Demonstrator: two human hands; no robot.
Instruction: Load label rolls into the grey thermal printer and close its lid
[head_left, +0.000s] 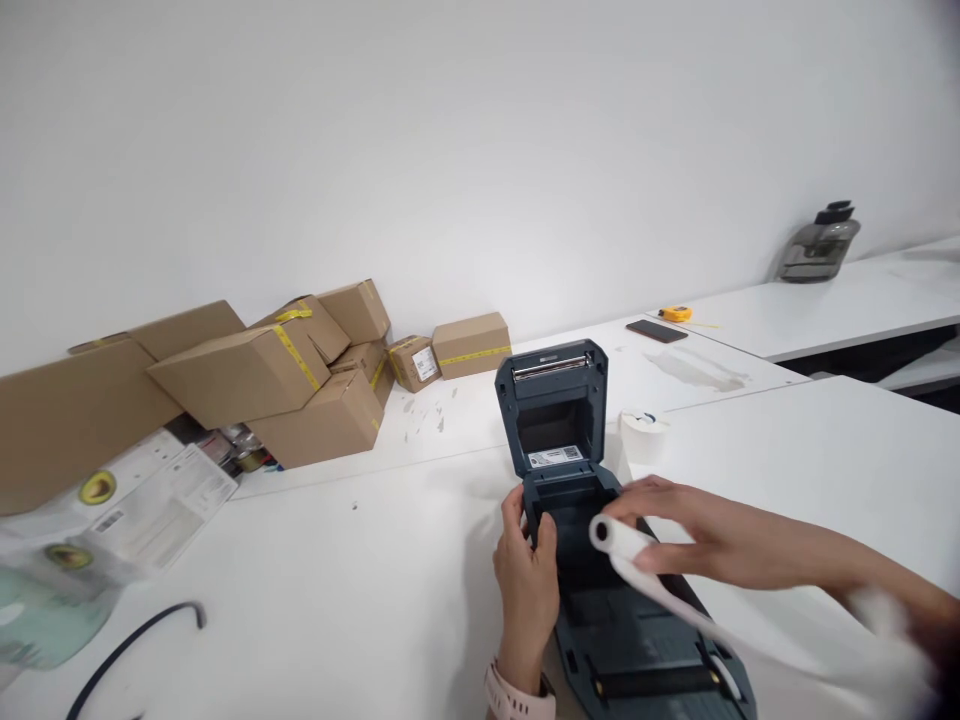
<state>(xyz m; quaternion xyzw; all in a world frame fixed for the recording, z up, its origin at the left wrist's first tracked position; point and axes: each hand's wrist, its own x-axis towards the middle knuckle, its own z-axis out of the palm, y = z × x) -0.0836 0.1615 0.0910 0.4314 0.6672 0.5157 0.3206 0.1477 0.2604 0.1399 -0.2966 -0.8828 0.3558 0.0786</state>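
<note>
The open label printer (592, 560) is gripped at its left edge by the left hand (525, 570). A white paper roll (604, 532) is held over it by the right hand (675, 530), paper strip trailing off blurry.

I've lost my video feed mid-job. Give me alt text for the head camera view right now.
A right hand holds a white paper roll over an open dark label printer on a white table, while the left hand grips the printer's left edge. Cardboard boxes are piled against the wall behind, left.
</note>
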